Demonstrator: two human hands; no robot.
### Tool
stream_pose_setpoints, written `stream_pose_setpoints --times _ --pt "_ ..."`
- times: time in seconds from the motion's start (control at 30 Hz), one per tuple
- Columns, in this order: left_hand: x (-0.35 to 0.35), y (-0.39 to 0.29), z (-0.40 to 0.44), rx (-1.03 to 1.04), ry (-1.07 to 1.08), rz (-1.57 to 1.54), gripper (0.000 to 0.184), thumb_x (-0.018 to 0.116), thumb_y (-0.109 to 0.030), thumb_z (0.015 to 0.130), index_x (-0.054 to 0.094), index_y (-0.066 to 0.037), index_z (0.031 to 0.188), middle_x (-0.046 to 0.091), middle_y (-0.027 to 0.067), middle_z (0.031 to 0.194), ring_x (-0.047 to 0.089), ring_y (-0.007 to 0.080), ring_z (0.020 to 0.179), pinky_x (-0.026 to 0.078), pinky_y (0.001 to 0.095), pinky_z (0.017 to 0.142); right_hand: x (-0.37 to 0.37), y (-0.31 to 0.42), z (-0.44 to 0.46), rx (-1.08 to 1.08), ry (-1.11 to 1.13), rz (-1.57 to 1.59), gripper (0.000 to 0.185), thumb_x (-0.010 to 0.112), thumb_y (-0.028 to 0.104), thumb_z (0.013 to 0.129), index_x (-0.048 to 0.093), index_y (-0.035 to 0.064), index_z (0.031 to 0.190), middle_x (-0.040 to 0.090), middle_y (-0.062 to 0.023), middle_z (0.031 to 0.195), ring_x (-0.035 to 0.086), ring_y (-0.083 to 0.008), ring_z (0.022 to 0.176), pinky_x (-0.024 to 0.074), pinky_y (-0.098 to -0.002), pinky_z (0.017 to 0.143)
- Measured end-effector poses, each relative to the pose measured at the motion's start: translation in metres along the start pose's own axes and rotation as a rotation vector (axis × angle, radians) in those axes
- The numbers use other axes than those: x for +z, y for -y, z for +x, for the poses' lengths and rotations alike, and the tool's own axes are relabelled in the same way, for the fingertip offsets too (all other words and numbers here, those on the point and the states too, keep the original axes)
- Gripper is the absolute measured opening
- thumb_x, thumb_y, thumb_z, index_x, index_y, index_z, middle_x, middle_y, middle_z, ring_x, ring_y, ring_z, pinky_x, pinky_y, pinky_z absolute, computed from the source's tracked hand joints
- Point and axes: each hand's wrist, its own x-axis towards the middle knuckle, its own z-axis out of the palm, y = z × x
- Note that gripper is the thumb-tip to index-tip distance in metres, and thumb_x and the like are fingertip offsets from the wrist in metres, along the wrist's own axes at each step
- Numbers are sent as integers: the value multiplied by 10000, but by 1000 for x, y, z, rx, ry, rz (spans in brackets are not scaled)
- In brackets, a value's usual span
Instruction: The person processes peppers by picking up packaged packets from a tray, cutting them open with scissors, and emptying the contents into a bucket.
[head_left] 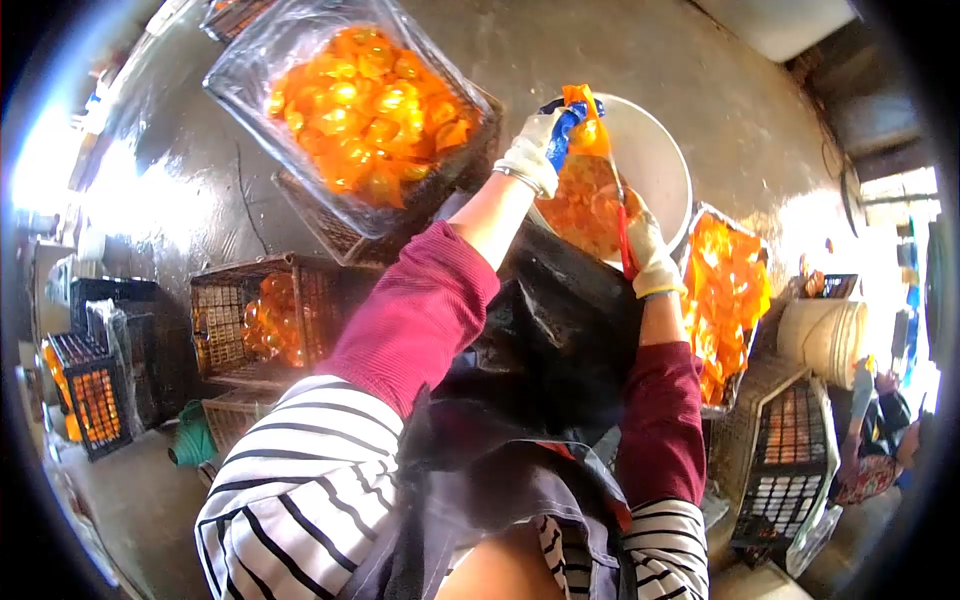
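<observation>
My left hand (545, 140), in a white glove with blue coating, is closed on an orange, limp, bag-like piece (590, 137) above the rim of a white bucket (660, 150). My right hand (648, 245), in a white glove, grips a red-handled tool (626, 240). Its thin metal blade points up to the underside of the orange piece; whether it is a knife or scissors I cannot tell. Inside the bucket lies a pale orange mass (578, 205). A crate lined with clear plastic (255, 125) stands left of my left hand, heaped with glossy orange pieces (370, 110).
A second lined crate of orange pieces (722, 300) stands close right of my right arm. Plastic crates (225, 320) sit at lower left, a stacked crate (790, 460) at lower right. Beyond are a cream bucket (825, 335) and another person (880, 450). The floor looks wet.
</observation>
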Motion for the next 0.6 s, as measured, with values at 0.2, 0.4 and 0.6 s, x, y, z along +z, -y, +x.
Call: stream_pose_setpoints --times 0.2,0.4,0.6 --pt "-13 50 27 -58 239 -39 361 545 -261 875 575 -10 1133 616 67 1068 570 166 980 445 261 860 -12 -2 -4 48 -122 -186 269 537 118 872 562 -4 1111 653 -91 958 637 -232 823 493 -288 724" --pt "2 30 27 -126 321 -291 416 463 -301 938 471 -47 1268 565 84 1192 529 198 1113 458 319 927 -16 2 -8 279 -26 354 288 557 149 884 548 5 1132 636 -83 951 621 -168 760 506 -265 669" --pt "19 14 -12 -422 194 -93 379 547 -288 896 541 -37 1180 641 86 1036 606 177 957 457 244 880 -8 9 -6 155 -114 410 298 562 158 886 542 11 1145 628 -78 964 618 -156 759 510 -260 672"
